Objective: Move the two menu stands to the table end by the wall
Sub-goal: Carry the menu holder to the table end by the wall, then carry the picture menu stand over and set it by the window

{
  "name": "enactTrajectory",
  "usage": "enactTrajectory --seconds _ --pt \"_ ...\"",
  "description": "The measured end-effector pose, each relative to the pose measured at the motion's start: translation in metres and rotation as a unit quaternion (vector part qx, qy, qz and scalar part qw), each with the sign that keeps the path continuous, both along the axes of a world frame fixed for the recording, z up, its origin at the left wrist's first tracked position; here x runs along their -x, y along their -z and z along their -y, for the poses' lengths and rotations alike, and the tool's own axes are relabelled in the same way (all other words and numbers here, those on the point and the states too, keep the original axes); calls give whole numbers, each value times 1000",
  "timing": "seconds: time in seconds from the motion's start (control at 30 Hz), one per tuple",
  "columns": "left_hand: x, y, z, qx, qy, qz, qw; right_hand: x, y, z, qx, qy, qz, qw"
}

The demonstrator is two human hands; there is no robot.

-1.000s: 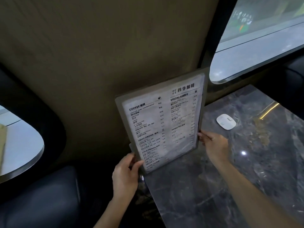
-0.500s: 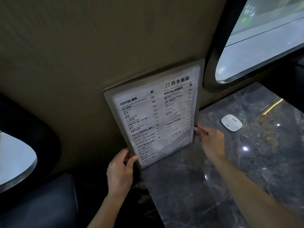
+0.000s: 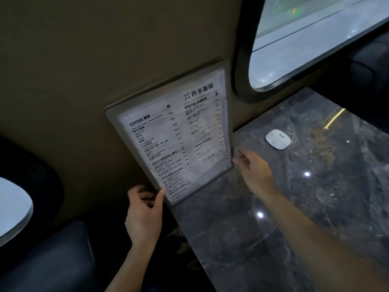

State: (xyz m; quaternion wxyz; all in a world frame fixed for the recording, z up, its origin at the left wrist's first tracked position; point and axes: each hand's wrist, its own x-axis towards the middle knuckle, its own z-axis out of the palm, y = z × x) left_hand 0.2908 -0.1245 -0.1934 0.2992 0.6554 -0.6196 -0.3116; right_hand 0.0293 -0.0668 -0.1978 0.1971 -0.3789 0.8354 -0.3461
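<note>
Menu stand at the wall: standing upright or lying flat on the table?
Upright: the menu stand stands on the marble table against the wall, printed face outward; left hand grips its lower edge.

The menu stand (image 3: 174,133) is set on the table (image 3: 263,218) end against the wall (image 3: 105,49) (left hand (image 3: 145,213) at its lower left corner, right hand (image 3: 255,168) just right of it); a small device (image 3: 277,139) lies further right.

**Dim interior, daylight from one side**

The scene was dim and murky. Pale light came through the rounded dark-framed window (image 3: 305,43) at upper right. The grey veined marble tabletop (image 3: 273,207) carried small bright glare spots and a yellowish streak. The dark padded seat (image 3: 52,260) lay in deep shadow. Wide-angle distortion bent the edges, and the small print on the grey-framed white menu stand (image 3: 174,135) was soft and blurred.
</note>
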Motion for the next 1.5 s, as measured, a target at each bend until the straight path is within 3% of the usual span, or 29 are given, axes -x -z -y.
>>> enactTrajectory --seconds 0.1,0.3,0.53,0.7,0.87,1.2,1.37,1.5 --pt "0 -3 -18 27 0 16 999 3 2 -26 -16 -9 -40 999" --pt "33 0 -72 38 200 68 977 11 4 -99 -65 20 -135 989" --pt "107 0 -129 42 416 100 903 11 3 -212 -87 111 -195 971" --pt "150 0 -180 59 513 75 853 2 -3 -296 -75 205 -167 961" --pt "189 -2 -234 87 586 49 804 -13 -7 -374 -89 300 -204 928" --pt "239 -15 -336 51 676 22 735 -22 -10 -505 -101 465 -185 860" --pt "259 -20 -361 30 676 -15 736 -11 -15 -541 -39 585 -115 802" --pt "273 -30 -372 -20 668 -67 741 10 -25 -551 59 615 -21 786"
